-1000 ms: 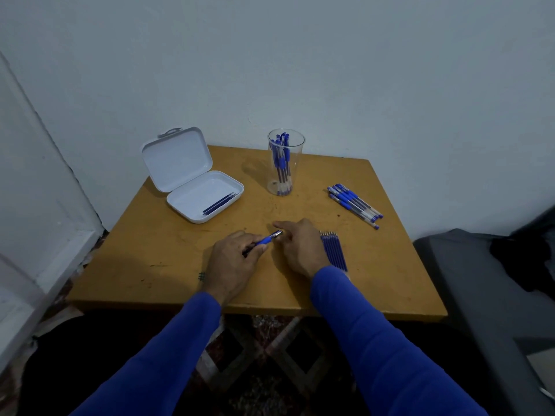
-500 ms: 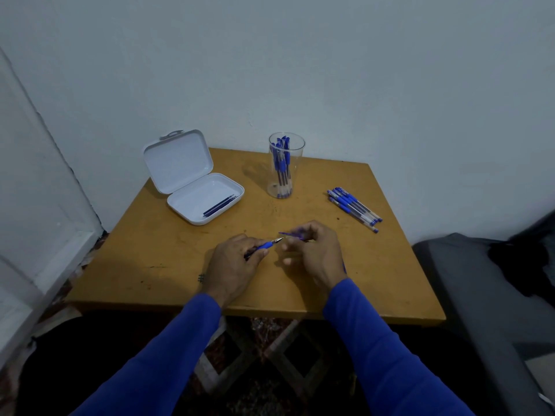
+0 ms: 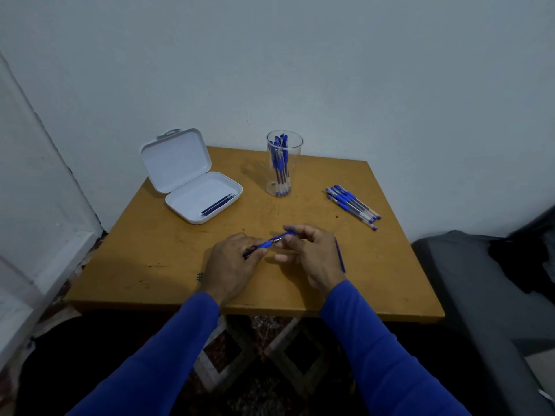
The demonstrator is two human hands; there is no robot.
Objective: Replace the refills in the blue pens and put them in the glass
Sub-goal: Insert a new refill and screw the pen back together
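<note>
- No brand, label or writing can be read on any item; a small dark mark on the bench (image 3: 390, 280) near the left wrist is too small to make out.
- Left hand (image 3: 232, 267) lies low over the bench, knuckles up, its grip closed around a blue pen (image 3: 265, 244) whose metal tip points right and away.
- Right hand (image 3: 312, 253) is held just beside it, fingers curled, its grip pinching a small blue piece (image 3: 286, 234) at the pen's tip; I cannot tell whether this is a cap or a refill end.
- Both arms wear blue sleeves (image 3: 381, 349).
- A row of refills (image 3: 340, 256) lies on the bench, mostly hidden behind the right hand.
- The glass (image 3: 283, 163) stands upright at the far side of the bench, holding several blue pens.
- More blue pens (image 3: 353, 206) lie in a loose bundle to the right of the glass.
- An open white case (image 3: 192, 178) sits at the far left with thin dark refills (image 3: 218, 203) in its tray.
</note>
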